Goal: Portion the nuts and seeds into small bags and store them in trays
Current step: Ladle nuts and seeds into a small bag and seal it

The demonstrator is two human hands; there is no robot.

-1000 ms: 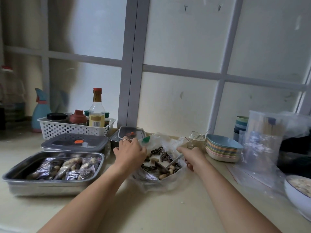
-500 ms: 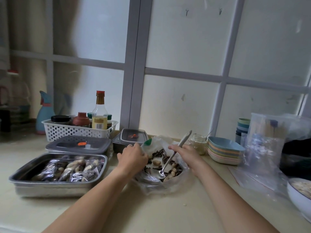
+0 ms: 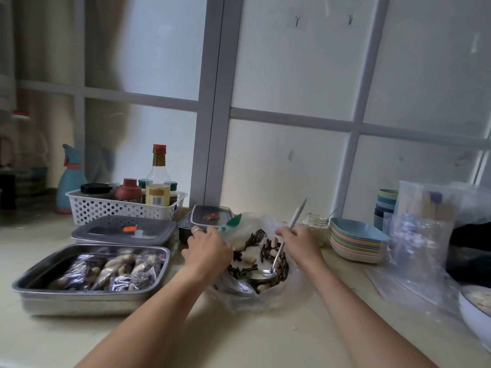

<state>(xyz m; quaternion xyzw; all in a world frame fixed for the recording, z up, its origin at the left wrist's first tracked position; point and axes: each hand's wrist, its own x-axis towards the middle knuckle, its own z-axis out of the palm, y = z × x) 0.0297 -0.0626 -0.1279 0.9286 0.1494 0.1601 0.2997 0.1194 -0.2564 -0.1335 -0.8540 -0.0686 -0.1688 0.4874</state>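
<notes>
A scoop is being taken: the spoon (image 3: 276, 258) is being gripped in the curled right hand (image 3: 297, 240), its bowl lying among dark seeds and pale nuts (image 3: 268, 252) in the plastic bag (image 3: 247, 227) on the counter (image 3: 265, 338), whose edge is being held by the left hand (image 3: 210, 248); a level lift is seemingly being called for next

Dark striped seeds (image 3: 255, 237) among pale nuts (image 3: 250, 260), white perforated basket (image 3: 106, 208), pastel-banded stack of plates (image 3: 356, 247)
</notes>
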